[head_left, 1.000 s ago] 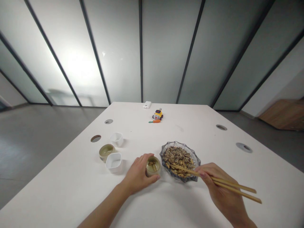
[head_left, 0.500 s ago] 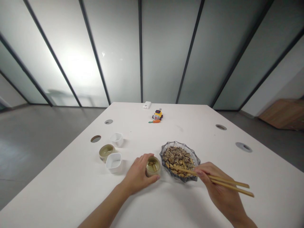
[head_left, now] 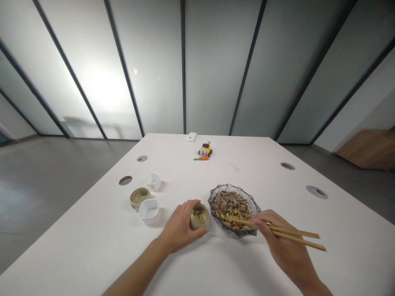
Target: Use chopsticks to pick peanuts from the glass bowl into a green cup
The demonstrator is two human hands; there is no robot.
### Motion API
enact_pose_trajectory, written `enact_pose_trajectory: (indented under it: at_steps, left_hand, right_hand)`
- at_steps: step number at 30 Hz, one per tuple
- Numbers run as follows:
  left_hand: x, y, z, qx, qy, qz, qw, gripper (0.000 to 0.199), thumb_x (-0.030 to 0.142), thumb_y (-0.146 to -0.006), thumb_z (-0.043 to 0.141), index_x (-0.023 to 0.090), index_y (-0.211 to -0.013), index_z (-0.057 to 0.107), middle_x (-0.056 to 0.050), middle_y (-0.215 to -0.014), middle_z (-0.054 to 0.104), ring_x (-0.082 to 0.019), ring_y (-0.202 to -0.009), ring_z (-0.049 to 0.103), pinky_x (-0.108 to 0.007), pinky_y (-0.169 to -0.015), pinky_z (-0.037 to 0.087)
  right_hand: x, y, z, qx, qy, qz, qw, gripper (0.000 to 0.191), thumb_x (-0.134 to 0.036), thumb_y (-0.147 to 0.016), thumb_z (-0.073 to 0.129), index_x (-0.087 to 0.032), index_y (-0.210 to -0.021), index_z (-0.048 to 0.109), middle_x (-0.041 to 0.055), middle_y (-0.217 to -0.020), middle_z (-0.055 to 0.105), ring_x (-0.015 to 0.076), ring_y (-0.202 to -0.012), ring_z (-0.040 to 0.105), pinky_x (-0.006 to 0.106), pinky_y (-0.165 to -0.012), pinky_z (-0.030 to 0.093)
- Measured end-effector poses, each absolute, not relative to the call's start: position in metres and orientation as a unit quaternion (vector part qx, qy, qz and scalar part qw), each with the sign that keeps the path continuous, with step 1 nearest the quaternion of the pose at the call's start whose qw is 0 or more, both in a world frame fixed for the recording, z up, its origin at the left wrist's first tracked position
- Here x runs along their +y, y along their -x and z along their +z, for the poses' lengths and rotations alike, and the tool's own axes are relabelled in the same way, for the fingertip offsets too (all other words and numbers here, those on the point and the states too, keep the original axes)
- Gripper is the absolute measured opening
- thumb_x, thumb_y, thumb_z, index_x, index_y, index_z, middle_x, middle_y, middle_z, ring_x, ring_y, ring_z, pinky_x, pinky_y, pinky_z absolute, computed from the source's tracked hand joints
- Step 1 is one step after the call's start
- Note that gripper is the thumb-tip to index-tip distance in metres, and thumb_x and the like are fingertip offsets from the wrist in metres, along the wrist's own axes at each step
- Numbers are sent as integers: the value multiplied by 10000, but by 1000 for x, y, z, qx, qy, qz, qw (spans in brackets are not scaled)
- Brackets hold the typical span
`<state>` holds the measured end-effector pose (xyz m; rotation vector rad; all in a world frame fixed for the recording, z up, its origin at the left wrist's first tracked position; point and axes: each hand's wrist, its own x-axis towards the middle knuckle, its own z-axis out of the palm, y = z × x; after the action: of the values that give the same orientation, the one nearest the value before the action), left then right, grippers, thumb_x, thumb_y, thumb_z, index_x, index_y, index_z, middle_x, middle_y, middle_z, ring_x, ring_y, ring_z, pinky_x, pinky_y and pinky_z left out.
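Chopsticks [head_left: 300, 233] in right hand [head_left: 284, 242], pinched between thumb and fingers; thick ends point out to the right, far ends reach into glass bowl [head_left: 239, 233]. Whether the tips grip a piece: cannot tell. Left hand [head_left: 182, 224] wraps small cup [head_left: 200, 226], thumb along the near side, forefinger at the far rim. Cup upright on white table [head_left: 185, 271], just left of the bowl; a few brown pieces [head_left: 199, 216] inside. Bowl has a scalloped rim: striped seeds [head_left: 231, 201] heaped toward the far side, yellow-brown peanuts [head_left: 242, 212] nearer, chopsticks slanting across them.

Left of the left hand, apart from it: nearer white container [head_left: 149, 220], square, open-topped; greenish cup [head_left: 135, 204] just behind; farther white container [head_left: 156, 185] beyond both. Round holes [head_left: 287, 166] in the tabletop, two each side. Farther, well apart from the hands: orange carrot-shaped toy [head_left: 203, 158], green at one end, just in front of yellow-and-grey toy vehicle [head_left: 205, 150]. White device [head_left: 191, 137] near far edge. Behind: frosted glass panels [head_left: 212, 61], dark frames.
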<state>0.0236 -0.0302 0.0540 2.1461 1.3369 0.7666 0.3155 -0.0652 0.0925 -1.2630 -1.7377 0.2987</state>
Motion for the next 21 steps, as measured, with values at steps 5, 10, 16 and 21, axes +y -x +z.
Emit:
enact_pose_trajectory:
  at_steps: [5, 10, 16, 21]
  left_hand:
    - [-30, -24, 53, 495, -786, 278, 247, 652, 314, -796, 799, 236, -1376, 510, -107, -1326, 626, -325, -1179, 594, -469, -1037, 465]
    - [-30, -24, 52, 495, -786, 280, 244, 647, 323, -797, 789, 238, -1375, 511, -107, -1319, 630, -322, -1166, 603, -472, -1035, 469]
    - [-32, -24, 54, 489, -791, 279, 240, 653, 333, -802, 790, 241, -1383, 506, -108, -1325, 628, -332, -1185, 592, -487, -1047, 462]
    - [-35, -25, 58, 474, -805, 261, 244, 670, 311, -780, 807, 242, -1373, 502, -100, -1295, 641, -328, -1168, 597, -481, -1044, 458]
  right_hand:
    - [-67, -315, 95, -708, 505, 129, 476, 276, -443, -978, 622, -255, -820, 748, 32, -816, 743, 188, -737, 710, 258, -650, 588]
    - [-67, -317, 97, -695, 513, 130, 487, 296, -464, -976, 622, -249, -826, 761, 44, -838, 757, 206, -769, 722, 278, -670, 599]
    - [-67, -320, 94, -658, 522, 122, 528, 308, -458, -978, 615, -240, -814, 757, 47, -838, 751, 211, -790, 720, 296, -707, 599]
    - [-69, -318, 92, -651, 505, 119, 554, 287, -436, -982, 613, -241, -820, 749, 48, -834, 739, 211, -791, 709, 309, -730, 599]
